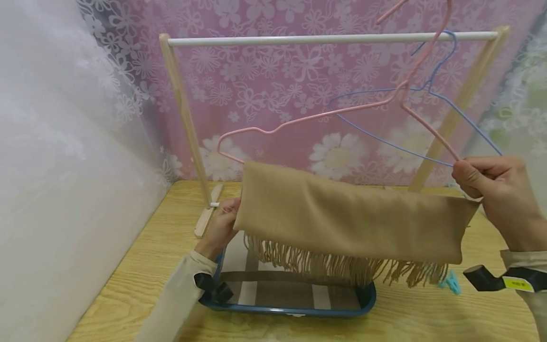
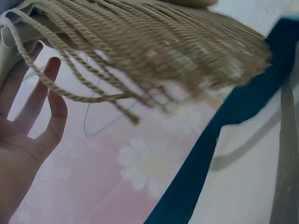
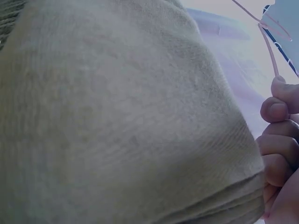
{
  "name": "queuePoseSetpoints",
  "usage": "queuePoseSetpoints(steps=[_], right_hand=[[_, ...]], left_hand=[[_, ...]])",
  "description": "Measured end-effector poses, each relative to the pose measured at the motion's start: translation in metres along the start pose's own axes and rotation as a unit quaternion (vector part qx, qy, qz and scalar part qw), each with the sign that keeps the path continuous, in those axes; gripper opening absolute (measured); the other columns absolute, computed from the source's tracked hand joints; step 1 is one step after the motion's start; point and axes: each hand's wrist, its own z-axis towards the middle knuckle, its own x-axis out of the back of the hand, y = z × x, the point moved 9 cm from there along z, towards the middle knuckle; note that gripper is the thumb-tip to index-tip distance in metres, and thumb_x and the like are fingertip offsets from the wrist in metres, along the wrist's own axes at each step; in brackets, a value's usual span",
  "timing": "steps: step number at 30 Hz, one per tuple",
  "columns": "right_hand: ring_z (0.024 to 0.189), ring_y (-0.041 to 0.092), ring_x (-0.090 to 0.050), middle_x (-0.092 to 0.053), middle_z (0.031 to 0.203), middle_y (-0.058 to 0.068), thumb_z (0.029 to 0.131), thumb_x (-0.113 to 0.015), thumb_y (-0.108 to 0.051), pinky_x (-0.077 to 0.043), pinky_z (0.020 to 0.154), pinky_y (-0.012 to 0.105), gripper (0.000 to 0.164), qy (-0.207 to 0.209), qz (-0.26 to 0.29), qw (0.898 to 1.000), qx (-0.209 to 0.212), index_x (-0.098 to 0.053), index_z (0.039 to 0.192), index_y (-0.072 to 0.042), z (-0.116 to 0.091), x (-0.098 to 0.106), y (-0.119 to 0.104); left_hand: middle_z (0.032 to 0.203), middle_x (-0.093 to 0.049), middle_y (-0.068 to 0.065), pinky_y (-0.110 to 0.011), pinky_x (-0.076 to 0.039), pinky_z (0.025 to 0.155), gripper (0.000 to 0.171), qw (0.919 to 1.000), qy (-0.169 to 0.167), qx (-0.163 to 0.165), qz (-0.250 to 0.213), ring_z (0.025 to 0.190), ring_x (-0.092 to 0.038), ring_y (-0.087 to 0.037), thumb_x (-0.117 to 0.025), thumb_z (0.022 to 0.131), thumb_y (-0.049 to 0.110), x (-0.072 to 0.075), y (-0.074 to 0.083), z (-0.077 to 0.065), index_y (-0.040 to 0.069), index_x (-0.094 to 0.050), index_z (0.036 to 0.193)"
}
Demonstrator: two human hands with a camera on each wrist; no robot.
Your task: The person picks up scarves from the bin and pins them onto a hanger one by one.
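Observation:
A tan fringed scarf (image 1: pixel 350 213) hangs folded over the lower bar of a pink hanger (image 1: pixel 359 108), its fringe dangling toward me. My right hand (image 1: pixel 500 190) grips the hanger's right corner between thumb and curled fingers, beside the scarf's right edge. In the right wrist view the cloth (image 3: pixel 121 112) fills most of the picture and the right hand (image 3: pixel 282 135) shows at the edge. At the scarf's left edge, my left hand (image 1: pixel 222 223) holds the cloth, its fingertips partly hidden by it. The left wrist view has the other fingers (image 2: pixel 35 105) loosely bent below the fringe (image 2: pixel 163 51).
Behind stands a wooden rack with a white rod (image 1: pixel 273 40), a blue hanger (image 1: pixel 453 104) hooked on it. Below the scarf, a dark blue tray (image 1: pixel 282 311) holds folded striped cloth (image 1: pixel 282 294). Turquoise clips (image 1: pixel 453 282) lie on the wooden table (image 1: pixel 141 266) at right.

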Motion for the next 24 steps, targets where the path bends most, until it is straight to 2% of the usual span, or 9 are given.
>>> queuePoseSetpoints(steps=[3, 5, 8, 10, 12, 14, 17, 21, 24], right_hand=[[0.05, 0.013, -0.023, -0.032, 0.054, 0.004, 0.091, -0.045, 0.02, -0.013, 0.049, 0.026, 0.026, -0.003, -0.01, 1.0, -0.006, -0.063, 0.075, 0.011, 0.0, -0.001, 0.001], [0.051, 0.013, -0.024, -0.033, 0.055, 0.004, 0.091, -0.046, 0.019, -0.014, 0.05, 0.027, 0.025, -0.002, -0.025, 1.0, -0.011, -0.065, 0.077, 0.01, -0.001, -0.001, 0.001], [0.05, 0.012, -0.025, -0.035, 0.055, 0.004, 0.091, -0.047, 0.018, -0.015, 0.05, 0.027, 0.024, -0.002, -0.037, 0.999, -0.011, -0.067, 0.08, 0.01, -0.001, -0.001, 0.001], [0.049, 0.012, -0.025, -0.036, 0.055, 0.004, 0.091, -0.048, 0.018, -0.015, 0.049, 0.027, 0.024, -0.002, -0.037, 0.999, -0.008, -0.068, 0.08, 0.01, 0.0, -0.001, 0.002], [0.048, 0.012, -0.024, -0.034, 0.054, 0.004, 0.09, -0.047, 0.019, -0.014, 0.048, 0.027, 0.024, -0.004, -0.025, 1.0, -0.007, -0.068, 0.079, 0.012, 0.0, -0.002, 0.002], [0.047, 0.012, -0.023, -0.033, 0.054, 0.004, 0.09, -0.047, 0.02, -0.014, 0.047, 0.027, 0.025, -0.004, -0.016, 1.0, -0.008, -0.067, 0.079, 0.012, 0.0, -0.003, 0.004], [0.048, 0.013, -0.023, -0.033, 0.053, 0.004, 0.09, -0.046, 0.02, -0.013, 0.047, 0.026, 0.026, -0.001, -0.008, 1.0, -0.006, -0.067, 0.077, 0.012, 0.0, -0.004, 0.005], [0.05, 0.014, -0.025, -0.038, 0.054, 0.004, 0.09, -0.049, 0.019, -0.014, 0.048, 0.026, 0.024, 0.014, -0.015, 1.0, -0.009, -0.067, 0.076, 0.011, -0.001, -0.003, 0.006], [0.051, 0.014, -0.026, -0.038, 0.055, 0.004, 0.09, -0.051, 0.017, -0.016, 0.051, 0.027, 0.022, 0.018, -0.038, 0.999, -0.024, -0.07, 0.081, 0.01, -0.001, -0.004, 0.007]], left_hand=[[0.085, -0.064, 0.013, -0.02, -0.046, 0.07, 0.03, 0.9974, 0.005, 0.021, 0.069, 0.079, -0.056, -0.001, -0.044, 0.102, 0.028, 0.004, 0.001, -0.004, 0.024, -0.071, 0.091], [0.084, -0.063, 0.014, -0.02, -0.045, 0.069, 0.032, 0.9896, 0.004, 0.029, 0.141, 0.077, -0.055, -0.001, -0.042, 0.101, 0.031, 0.006, 0.003, -0.007, 0.022, -0.069, 0.087], [0.082, -0.063, 0.014, -0.021, -0.045, 0.07, 0.039, 0.9718, -0.001, 0.047, 0.231, 0.075, -0.055, -0.001, -0.042, 0.101, 0.031, 0.009, 0.005, -0.011, 0.006, -0.067, 0.086], [0.082, -0.063, 0.015, -0.021, -0.046, 0.072, 0.044, 0.961, -0.004, 0.055, 0.271, 0.077, -0.056, -0.001, -0.043, 0.101, 0.03, 0.012, 0.005, -0.013, -0.006, -0.064, 0.088], [0.084, -0.064, 0.015, -0.023, -0.046, 0.073, 0.044, 0.956, -0.007, 0.062, 0.287, 0.079, -0.056, -0.002, -0.044, 0.101, 0.026, 0.013, 0.005, -0.015, -0.013, -0.062, 0.09], [0.085, -0.063, 0.015, -0.023, -0.046, 0.074, 0.038, 0.9524, -0.011, 0.064, 0.298, 0.08, -0.055, -0.003, -0.045, 0.102, 0.019, 0.014, 0.006, -0.017, -0.013, -0.062, 0.09], [0.075, -0.052, 0.011, -0.024, -0.039, 0.065, 0.031, 0.9456, -0.018, 0.066, 0.318, 0.07, -0.045, -0.004, -0.046, 0.101, 0.014, 0.013, 0.007, -0.018, -0.006, -0.059, 0.08], [0.069, -0.042, 0.008, -0.026, -0.033, 0.061, 0.034, 0.9297, -0.021, 0.098, 0.354, 0.063, -0.036, -0.007, -0.048, 0.101, 0.025, 0.014, 0.01, -0.017, 0.002, -0.061, 0.078], [0.075, -0.055, -0.001, -0.028, -0.041, 0.066, 0.036, 0.9198, -0.031, 0.136, 0.367, 0.068, -0.046, -0.013, -0.046, 0.101, 0.028, 0.016, 0.017, -0.014, 0.001, -0.067, 0.089]])
